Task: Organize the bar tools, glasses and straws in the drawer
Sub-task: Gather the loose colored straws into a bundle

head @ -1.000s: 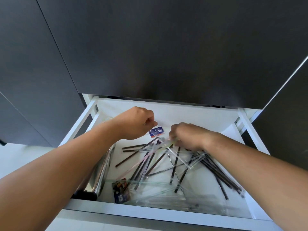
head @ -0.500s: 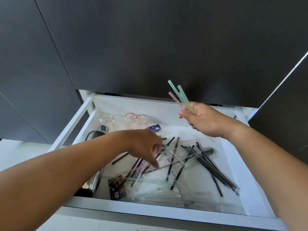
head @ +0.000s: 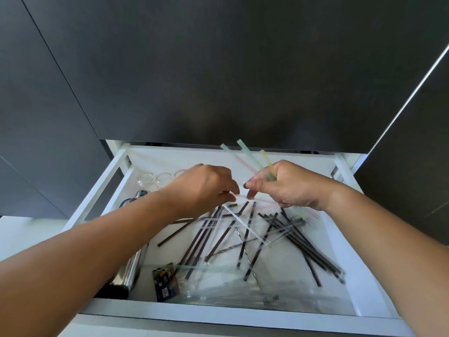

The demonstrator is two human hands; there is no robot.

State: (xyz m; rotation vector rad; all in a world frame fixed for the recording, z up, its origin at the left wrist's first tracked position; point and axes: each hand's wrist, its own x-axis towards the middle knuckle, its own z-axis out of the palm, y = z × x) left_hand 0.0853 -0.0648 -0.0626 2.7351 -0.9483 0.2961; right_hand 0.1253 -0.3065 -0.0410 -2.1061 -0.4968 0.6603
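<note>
Open white drawer (head: 102, 190): loose black plastic straws (head: 245, 235) scattered across the floor. Right hand (head: 289, 184) closed around a bundle of pale green and yellow translucent straws (head: 255, 159), raised above the drawer. Left hand (head: 206, 186) pinches a thin pink straw (head: 243, 196) just beside it.

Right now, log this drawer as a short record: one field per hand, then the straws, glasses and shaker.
right hand: shut on a bunch of pastel straws, ends pointing up and away
left hand: fingers pinching a thin pink straw
black straws: scattered, crossing each other on the drawer floor
glasses: row at back left, partly hidden by the left hand
shaker: lying along the left wall
</note>
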